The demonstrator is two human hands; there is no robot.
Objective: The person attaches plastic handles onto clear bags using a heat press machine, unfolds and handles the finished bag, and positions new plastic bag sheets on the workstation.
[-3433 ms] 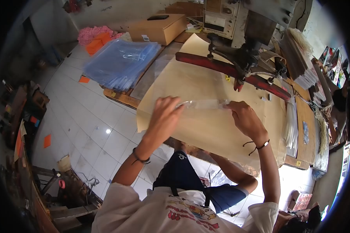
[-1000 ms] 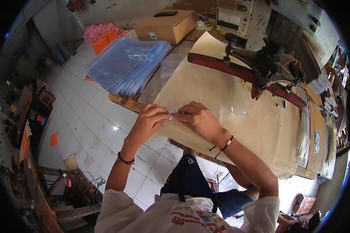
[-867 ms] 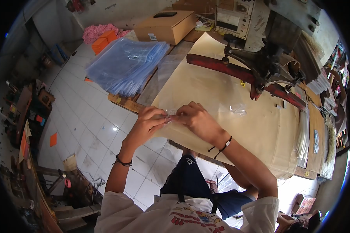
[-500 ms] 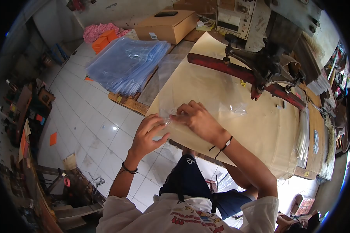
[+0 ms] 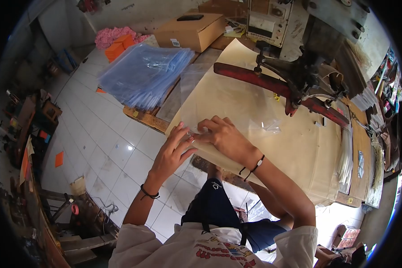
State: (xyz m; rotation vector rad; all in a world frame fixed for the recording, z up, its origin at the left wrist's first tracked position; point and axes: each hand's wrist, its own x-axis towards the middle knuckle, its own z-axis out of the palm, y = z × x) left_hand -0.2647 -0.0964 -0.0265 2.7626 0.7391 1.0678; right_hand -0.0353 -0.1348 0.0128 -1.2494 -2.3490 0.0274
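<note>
A clear plastic sheet [image 5: 194,91] lies on tan paper, its near edge raised between my two hands. My right hand [image 5: 225,139], palm down with curled fingers, pinches that edge with thumb and forefinger. From the left, my left hand [image 5: 170,151] meets the same edge, its fingertips bent round the plastic and its thumb a little apart below. Glare and the fingers hide exactly how the plastic is folded there. Farther right, a shiny crumpled part of clear plastic [image 5: 265,126] rests on the paper.
A red press bar [image 5: 250,78] on a black machine head spans the table [image 5: 140,117] beyond my hands. At the back left lies a stack of bluish plastic sheets [image 5: 143,73], near a cardboard box [image 5: 190,31] with a dark phone-like object [image 5: 190,18] on top.
My left hand has moved slightly up, its fingers closing in on the plastic edge and its thumb nearer to them. My right hand stays almost in place.
</note>
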